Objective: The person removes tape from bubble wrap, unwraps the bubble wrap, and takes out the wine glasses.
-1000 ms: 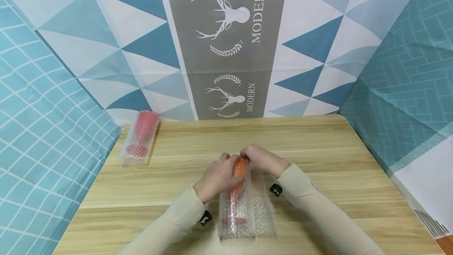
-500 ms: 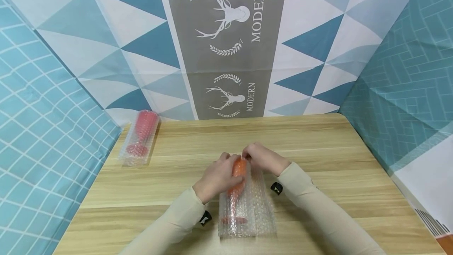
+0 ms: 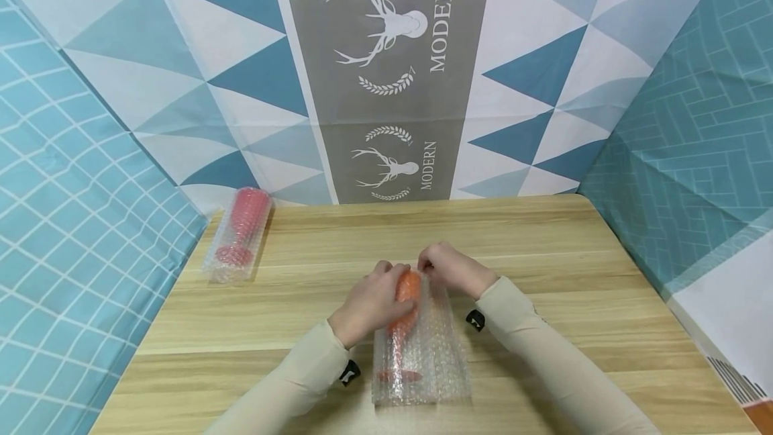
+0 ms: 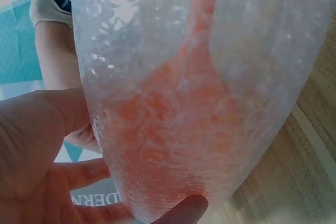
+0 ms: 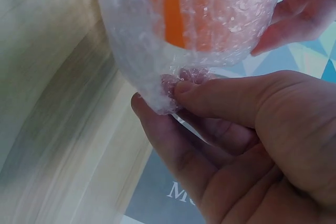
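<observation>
An orange goblet (image 3: 408,286) lies in clear bubble wrap (image 3: 445,354) near the front middle of the table, its foot toward me. My left hand (image 3: 371,304) grips the bowl end from the left through the wrap. In the left wrist view the thumb and fingers curl round the lower part of the wrapped bowl. At the far end, my right hand (image 3: 454,270) pinches an edge of the bubble wrap. The right wrist view shows that edge (image 5: 167,95) between thumb and fingers, just beyond the goblet's rim. Part of the bowl lies hidden under the left hand.
A pink-red goblet (image 3: 247,210), also in bubble wrap, lies at the table's back left corner. The wooden table (image 3: 519,240) meets a patterned backdrop (image 3: 398,86) behind it. Tiled-pattern sheets hang at the left (image 3: 72,220) and right (image 3: 694,119).
My right hand has shifted slightly right along the wrap's far edge. The left hand and the wrapped goblet stay in place.
</observation>
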`<state>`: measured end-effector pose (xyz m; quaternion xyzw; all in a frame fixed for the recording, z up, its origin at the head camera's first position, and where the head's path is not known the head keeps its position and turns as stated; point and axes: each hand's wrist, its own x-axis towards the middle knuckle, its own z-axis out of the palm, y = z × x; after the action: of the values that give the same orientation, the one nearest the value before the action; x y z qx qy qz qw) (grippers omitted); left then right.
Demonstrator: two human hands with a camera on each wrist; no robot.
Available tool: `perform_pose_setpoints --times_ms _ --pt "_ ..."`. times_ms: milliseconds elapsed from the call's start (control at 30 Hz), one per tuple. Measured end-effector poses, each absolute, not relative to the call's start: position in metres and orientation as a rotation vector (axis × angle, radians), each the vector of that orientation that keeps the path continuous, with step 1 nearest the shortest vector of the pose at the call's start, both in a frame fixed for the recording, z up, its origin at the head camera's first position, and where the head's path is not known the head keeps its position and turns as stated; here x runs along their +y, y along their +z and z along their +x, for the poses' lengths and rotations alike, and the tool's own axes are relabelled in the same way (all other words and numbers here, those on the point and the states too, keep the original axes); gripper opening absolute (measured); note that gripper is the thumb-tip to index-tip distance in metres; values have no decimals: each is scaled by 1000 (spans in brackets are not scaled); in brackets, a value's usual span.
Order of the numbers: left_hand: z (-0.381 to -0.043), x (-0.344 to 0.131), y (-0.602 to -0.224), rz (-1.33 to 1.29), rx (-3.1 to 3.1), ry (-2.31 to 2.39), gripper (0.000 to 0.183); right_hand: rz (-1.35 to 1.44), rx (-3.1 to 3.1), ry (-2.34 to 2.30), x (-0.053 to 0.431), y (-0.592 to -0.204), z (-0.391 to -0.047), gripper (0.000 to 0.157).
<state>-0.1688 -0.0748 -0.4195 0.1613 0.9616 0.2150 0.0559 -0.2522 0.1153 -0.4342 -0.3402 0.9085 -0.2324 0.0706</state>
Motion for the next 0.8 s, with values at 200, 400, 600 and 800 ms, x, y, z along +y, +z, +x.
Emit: perform_pose_setpoints --times_ms 200,400,600,800 --pt "-167 -77 -420 478 2905 689 68 -1016 2748 -690 120 -437 -253 18" --pt "-167 -78 -419 464 2882 729 70 -981 2739 -726 125 -440 -254 18" --pt "-168 -81 -419 448 2854 772 70 -941 2774 -661 134 -447 -258 20" --pt "-169 -82 -420 475 2871 749 70 -994 2782 -645 139 -447 -258 20"
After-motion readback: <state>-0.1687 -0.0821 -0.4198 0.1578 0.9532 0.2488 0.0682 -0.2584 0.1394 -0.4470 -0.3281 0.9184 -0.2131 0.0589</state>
